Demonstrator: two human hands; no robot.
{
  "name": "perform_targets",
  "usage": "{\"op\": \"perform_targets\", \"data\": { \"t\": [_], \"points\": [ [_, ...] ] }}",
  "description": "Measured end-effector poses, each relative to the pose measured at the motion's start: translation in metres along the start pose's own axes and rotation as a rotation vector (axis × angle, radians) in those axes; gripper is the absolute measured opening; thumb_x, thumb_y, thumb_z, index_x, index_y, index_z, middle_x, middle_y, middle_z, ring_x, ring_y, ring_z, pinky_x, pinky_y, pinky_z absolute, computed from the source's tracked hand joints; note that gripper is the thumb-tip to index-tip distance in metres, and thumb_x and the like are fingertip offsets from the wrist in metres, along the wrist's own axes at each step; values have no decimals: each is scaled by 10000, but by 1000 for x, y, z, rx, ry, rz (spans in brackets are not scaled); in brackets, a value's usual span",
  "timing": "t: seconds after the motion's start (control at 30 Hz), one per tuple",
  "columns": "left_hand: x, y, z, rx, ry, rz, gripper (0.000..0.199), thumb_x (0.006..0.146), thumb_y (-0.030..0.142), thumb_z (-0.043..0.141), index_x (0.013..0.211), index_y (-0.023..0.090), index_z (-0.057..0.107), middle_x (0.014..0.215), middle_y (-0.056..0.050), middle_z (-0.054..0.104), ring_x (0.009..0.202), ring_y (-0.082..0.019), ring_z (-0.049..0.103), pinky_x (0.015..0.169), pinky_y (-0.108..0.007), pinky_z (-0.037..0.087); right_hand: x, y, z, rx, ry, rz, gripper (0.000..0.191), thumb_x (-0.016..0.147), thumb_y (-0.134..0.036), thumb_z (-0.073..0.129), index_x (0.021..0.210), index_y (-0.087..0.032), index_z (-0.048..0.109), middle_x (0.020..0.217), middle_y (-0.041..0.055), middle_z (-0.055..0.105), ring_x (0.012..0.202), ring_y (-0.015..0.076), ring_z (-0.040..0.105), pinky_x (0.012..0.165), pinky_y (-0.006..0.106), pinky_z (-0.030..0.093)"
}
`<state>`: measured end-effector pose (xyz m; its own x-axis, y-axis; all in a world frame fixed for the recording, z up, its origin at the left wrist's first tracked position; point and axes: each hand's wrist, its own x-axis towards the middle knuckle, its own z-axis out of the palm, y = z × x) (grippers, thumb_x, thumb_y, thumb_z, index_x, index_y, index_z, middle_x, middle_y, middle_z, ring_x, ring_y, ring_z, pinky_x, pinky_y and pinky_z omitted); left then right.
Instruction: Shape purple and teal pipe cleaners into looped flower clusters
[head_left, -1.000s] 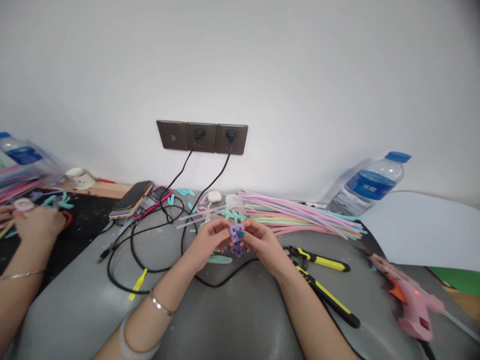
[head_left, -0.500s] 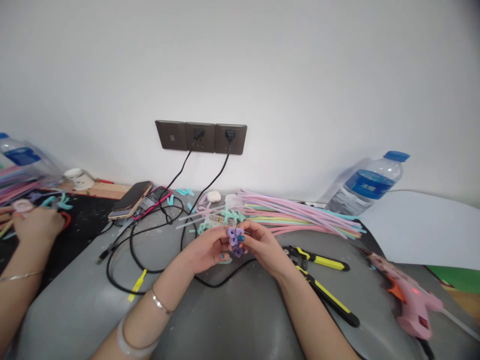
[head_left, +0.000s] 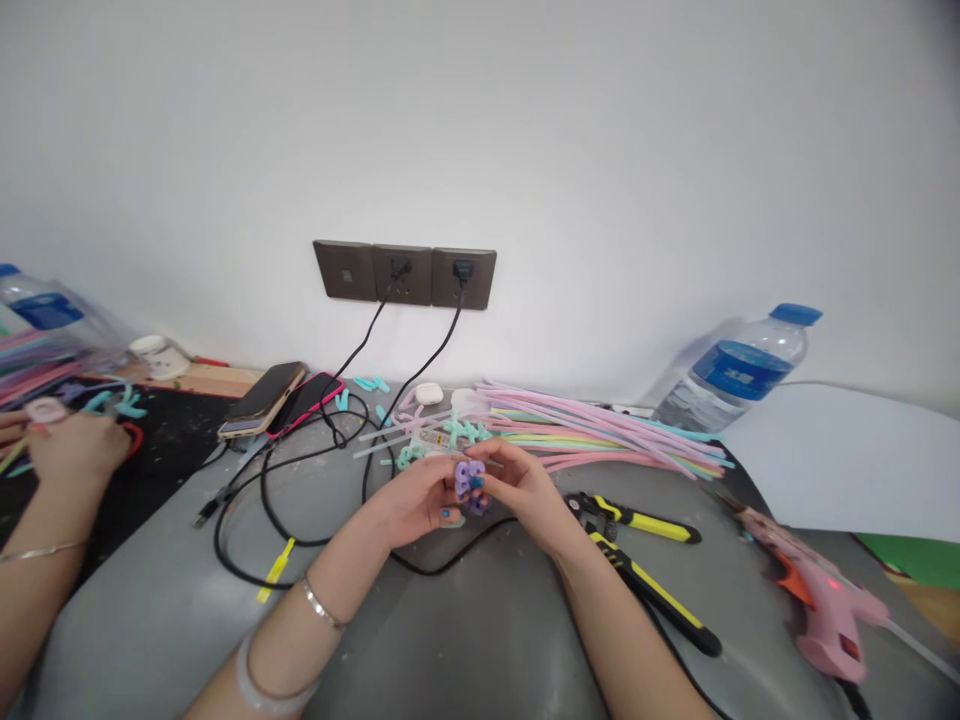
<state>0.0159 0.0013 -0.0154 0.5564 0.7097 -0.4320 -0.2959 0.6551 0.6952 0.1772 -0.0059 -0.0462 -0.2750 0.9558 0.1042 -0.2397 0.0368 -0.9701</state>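
Note:
Between my hands is a small purple pipe-cleaner flower (head_left: 463,478), made of fuzzy loops. My left hand (head_left: 421,496) closes on it from the left, its fingers curled. From the right, the thumb and fingers of my right hand (head_left: 517,487) pinch it; the thumb covers part of the loops. Just behind the hands lie mint-green twisted pipe cleaners (head_left: 466,430) and a bundle of pastel pipe cleaners (head_left: 600,425). Black-and-yellow pliers (head_left: 652,590) lie open to the right of my right hand.
A pink glue gun (head_left: 825,610) lies at right, near white paper (head_left: 855,450) and a water bottle (head_left: 742,365). Black cables (head_left: 262,500) loop at left beside two phones (head_left: 262,400). Another person's hand (head_left: 71,450) works at far left near red-handled scissors (head_left: 135,438).
The purple flower has turned slightly in my fingers, and my right thumb has shifted a little down over its loops. The phone screen at left has gone dark.

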Motion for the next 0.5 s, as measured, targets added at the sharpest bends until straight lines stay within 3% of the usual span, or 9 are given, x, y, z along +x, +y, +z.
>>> {"op": "perform_targets", "data": {
  "t": [0.17,0.23,0.37,0.5],
  "points": [
    [3,-4,-6,30,80,44,243,633,272,769,762,168,591,612,51,493,502,-58,465,429,-155,331,-1,-4,3,-120,21,-128,146,784,-338,723,870,-219,716,835,34,630,758,178,598,672,297,485],
    [3,-5,-7,71,84,96,239,654,267,752,806,187,587,616,51,510,510,-68,485,437,-160,341,-1,-6,3,-82,10,-115,134,790,-337,723,849,-222,691,827,25,630,749,172,596,671,291,478],
    [2,-6,-6,335,132,378,148,777,291,655,885,197,616,681,21,574,568,-97,530,479,-178,388,-3,-8,1,104,-30,76,195,776,-359,747,840,-220,626,766,-5,624,636,129,582,554,232,422],
    [4,-9,-8,672,187,675,113,796,188,598,881,181,671,848,-32,623,731,-136,578,565,-190,455,-3,-11,0,276,-12,198,260,711,-338,811,820,-208,613,741,-28,620,596,99,584,535,203,416]
  ]
}}
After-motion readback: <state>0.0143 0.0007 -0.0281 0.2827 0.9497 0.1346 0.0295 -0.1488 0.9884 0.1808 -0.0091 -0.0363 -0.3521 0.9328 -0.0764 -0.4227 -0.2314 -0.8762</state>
